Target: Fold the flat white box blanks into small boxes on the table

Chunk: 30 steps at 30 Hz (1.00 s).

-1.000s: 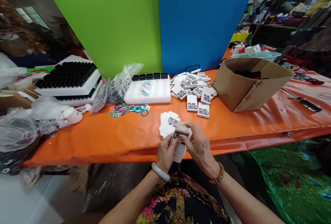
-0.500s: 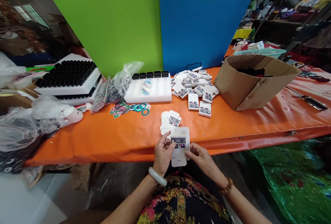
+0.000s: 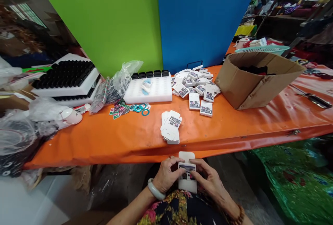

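A small white printed carton (image 3: 187, 185) with a dark picture on its face is held between my two hands, just off the table's front edge. Its top flap sticks up, away from me. My left hand (image 3: 169, 174) grips the left side, thumb on the printed face. From the right, my right hand (image 3: 208, 178) pinches the other side, its thumb also on the face. Beyond them on the table lies a stack of flat white cartons (image 3: 171, 124). Farther back is a heap of folded small boxes (image 3: 196, 83).
An open cardboard box (image 3: 249, 89) stands right of the heap. A white foam tray (image 3: 156, 91) with black pieces sits at the back middle, beside plastic bags (image 3: 122, 79). Teal rings (image 3: 142, 108) and stickers lie in front. More black pieces (image 3: 67, 74) fill trays at left.
Both hands have drawn the carton from above the table's front edge down toward my lap. My right hand has moved farther up its right side. The flat stack is now more fully visible.
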Each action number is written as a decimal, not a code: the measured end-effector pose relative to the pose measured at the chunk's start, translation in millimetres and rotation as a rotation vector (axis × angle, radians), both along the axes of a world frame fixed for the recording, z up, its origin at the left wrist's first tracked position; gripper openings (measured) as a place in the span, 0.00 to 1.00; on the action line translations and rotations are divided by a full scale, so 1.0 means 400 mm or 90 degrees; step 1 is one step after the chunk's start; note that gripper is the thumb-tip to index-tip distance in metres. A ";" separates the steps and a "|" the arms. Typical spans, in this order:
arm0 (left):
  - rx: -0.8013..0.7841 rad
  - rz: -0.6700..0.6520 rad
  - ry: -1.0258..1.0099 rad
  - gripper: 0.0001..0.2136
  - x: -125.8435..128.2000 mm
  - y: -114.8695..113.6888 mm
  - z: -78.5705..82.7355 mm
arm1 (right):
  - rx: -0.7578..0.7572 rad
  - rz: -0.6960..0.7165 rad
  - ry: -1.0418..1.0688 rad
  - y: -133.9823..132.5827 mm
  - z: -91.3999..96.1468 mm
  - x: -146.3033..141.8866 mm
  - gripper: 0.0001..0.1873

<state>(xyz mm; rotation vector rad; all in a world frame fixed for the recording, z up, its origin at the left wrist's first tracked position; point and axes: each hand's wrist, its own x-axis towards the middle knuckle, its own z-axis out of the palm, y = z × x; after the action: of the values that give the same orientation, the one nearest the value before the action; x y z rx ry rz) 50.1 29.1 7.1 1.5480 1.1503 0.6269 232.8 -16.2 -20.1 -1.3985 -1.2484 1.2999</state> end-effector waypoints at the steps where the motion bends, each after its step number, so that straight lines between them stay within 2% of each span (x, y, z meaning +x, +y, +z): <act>1: -0.013 -0.011 0.012 0.10 0.000 0.000 0.002 | -0.009 0.013 0.002 -0.003 0.001 0.001 0.15; 3: -0.026 -0.036 0.021 0.10 0.002 0.001 0.004 | -0.022 0.025 -0.002 -0.005 0.009 0.000 0.15; 6: -0.023 -0.045 -0.006 0.11 0.014 0.004 0.000 | -0.025 -0.005 -0.023 0.004 0.021 -0.003 0.18; 8: -0.024 -0.005 -0.043 0.08 0.026 0.010 -0.005 | -0.023 -0.049 0.002 0.018 0.025 -0.007 0.19; 10: -0.052 0.057 -0.094 0.07 0.039 0.019 -0.010 | -0.025 -0.093 0.082 0.038 0.026 -0.008 0.17; 12: -0.102 0.099 -0.152 0.18 0.050 0.032 -0.012 | -0.041 -0.103 0.167 0.061 0.027 -0.003 0.20; 14: -0.151 0.103 -0.191 0.23 0.056 0.045 -0.013 | -0.072 -0.059 0.205 0.078 0.030 0.005 0.23; 16: -0.176 0.087 -0.193 0.17 0.056 0.054 -0.014 | -0.086 -0.007 0.172 0.084 0.033 0.014 0.18; 18: -0.177 0.078 -0.172 0.09 0.053 0.054 -0.016 | -0.046 0.009 0.087 0.079 0.037 0.019 0.12; 21: -0.133 0.083 -0.107 0.09 0.044 0.041 -0.020 | 0.054 0.034 -0.038 0.059 0.042 0.019 0.11; 23: -0.085 0.076 -0.063 0.08 0.037 0.030 -0.018 | 0.092 0.063 -0.067 0.045 0.045 0.017 0.11; 26: -0.046 0.059 -0.040 0.08 0.031 0.017 -0.010 | 0.116 0.061 -0.073 0.033 0.047 0.013 0.12; 30: -0.071 0.085 -0.042 0.06 0.038 0.014 0.002 | 0.098 0.017 -0.094 0.036 0.052 0.008 0.12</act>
<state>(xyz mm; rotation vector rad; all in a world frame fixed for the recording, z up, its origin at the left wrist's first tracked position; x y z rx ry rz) 65.2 34.7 7.9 1.3538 1.2254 0.6861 235.9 -1.7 0.8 -1.3914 -1.4383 1.1090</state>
